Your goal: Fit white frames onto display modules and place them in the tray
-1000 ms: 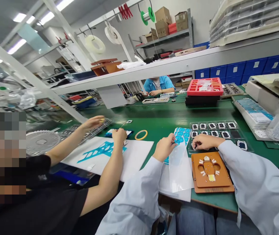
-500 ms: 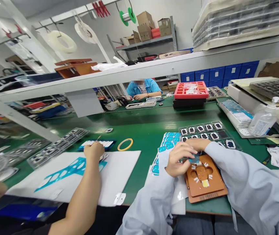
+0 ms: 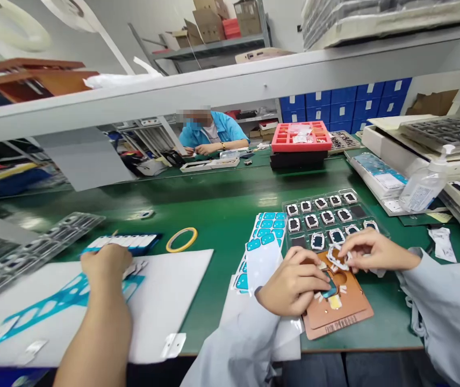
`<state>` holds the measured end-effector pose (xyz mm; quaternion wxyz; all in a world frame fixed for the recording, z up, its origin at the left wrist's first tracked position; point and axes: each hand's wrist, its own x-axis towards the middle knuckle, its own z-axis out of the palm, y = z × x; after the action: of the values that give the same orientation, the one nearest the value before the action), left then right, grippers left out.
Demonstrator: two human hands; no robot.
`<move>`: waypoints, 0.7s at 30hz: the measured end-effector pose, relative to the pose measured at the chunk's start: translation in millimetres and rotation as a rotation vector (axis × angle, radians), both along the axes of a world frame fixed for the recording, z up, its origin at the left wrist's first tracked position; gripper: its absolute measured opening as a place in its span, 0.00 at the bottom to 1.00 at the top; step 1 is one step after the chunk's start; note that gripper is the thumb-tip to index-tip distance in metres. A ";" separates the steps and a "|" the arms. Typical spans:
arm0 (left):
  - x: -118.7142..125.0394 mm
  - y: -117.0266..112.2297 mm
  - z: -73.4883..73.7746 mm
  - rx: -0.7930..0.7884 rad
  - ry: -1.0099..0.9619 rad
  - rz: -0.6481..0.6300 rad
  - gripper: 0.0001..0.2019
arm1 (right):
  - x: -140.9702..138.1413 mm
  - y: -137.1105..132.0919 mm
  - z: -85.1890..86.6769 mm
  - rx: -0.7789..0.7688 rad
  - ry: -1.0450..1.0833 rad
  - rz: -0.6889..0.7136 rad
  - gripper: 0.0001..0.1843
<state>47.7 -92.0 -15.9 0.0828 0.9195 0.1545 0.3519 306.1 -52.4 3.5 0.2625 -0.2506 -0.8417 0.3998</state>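
My left hand [image 3: 292, 284] is closed on a small dark panel with a blue film [image 3: 329, 286], held low over the orange fixture plate [image 3: 326, 318]. At the plate's far edge, my right hand [image 3: 379, 250] pinches a small white plastic frame [image 3: 337, 259]. White tabs and a yellow patch show on the plate, its middle partly covered by the left fingers. Just beyond the hands is a clear tray [image 3: 303, 206] of white-framed dark parts. Sheets of blue stickers [image 3: 266, 224] lie left of my left hand.
A co-worker's arm [image 3: 103, 301] reaches over a white foam sheet [image 3: 181, 279] at left. Nearby is a yellow tape roll [image 3: 181, 239]. A pump bottle [image 3: 425, 185] stands right. A red compartment tray [image 3: 300, 136] sits ahead under a shelf beam [image 3: 214, 91]; another person [image 3: 217, 131] sits beyond.
My hands, close together before, are now apart: the right has moved right and shows the white frame. The left is lower over the plate with the panel. The camera view has shifted.
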 end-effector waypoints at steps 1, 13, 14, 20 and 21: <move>-0.9 0.1 0.0 0.000 0.006 0.005 0.16 | 0.5 -5.5 -4.7 0.045 -0.024 -0.003 0.11; -1.5 -1.5 -1.4 -0.083 0.054 -0.011 0.13 | -0.9 -17.2 -14.7 0.204 -0.043 -0.027 0.19; -1.7 -1.9 -1.2 -0.086 0.055 -0.007 0.13 | 0.3 -16.6 -14.1 0.213 -0.028 -0.038 0.18; -1.6 -4.4 3.6 -0.098 0.036 -0.002 0.17 | 2.5 -13.3 -12.5 0.274 -0.029 -0.012 0.10; -1.5 -4.9 4.6 -0.117 0.022 -0.003 0.17 | 1.4 -13.9 -13.0 0.295 -0.026 -0.025 0.10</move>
<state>46.2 -96.9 -11.3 0.1353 0.9170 0.1746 0.3321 307.4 -66.3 -9.6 0.2906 -0.2250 -0.8914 0.2653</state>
